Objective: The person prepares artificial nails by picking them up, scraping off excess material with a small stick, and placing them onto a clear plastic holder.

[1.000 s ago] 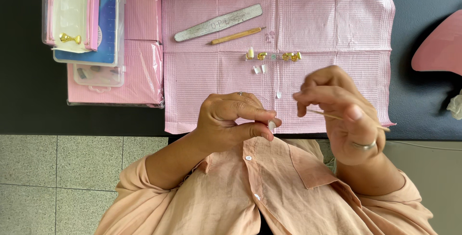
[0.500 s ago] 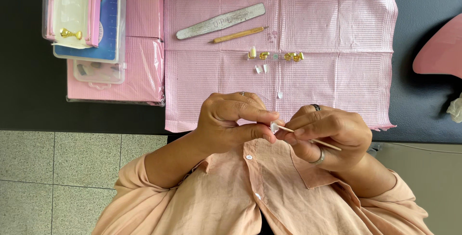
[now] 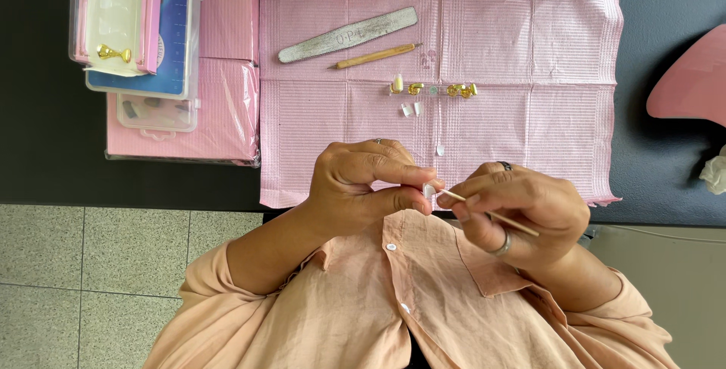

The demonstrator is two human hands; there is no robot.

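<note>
My left hand (image 3: pixel 363 187) pinches a small pale false nail tip (image 3: pixel 429 190) between thumb and forefinger, just over the near edge of the pink mat (image 3: pixel 514 134). My right hand (image 3: pixel 518 210) holds a thin wooden stick (image 3: pixel 495 215), and the stick's point touches the nail tip. Both hands hover close to my chest, above a peach shirt.
On the mat lie a grey nail file (image 3: pixel 346 35), a second wooden stick (image 3: pixel 376 55), a clear strip with gold nail stands (image 3: pixel 432 89) and loose nail tips (image 3: pixel 411 109). Clear plastic boxes (image 3: pixel 140 32) sit on pink packs at left. A pink curved object (image 3: pixel 692 78) lies at right.
My right hand came down from above the mat and brought the stick's point to the nail tip. The left hand has barely moved.
</note>
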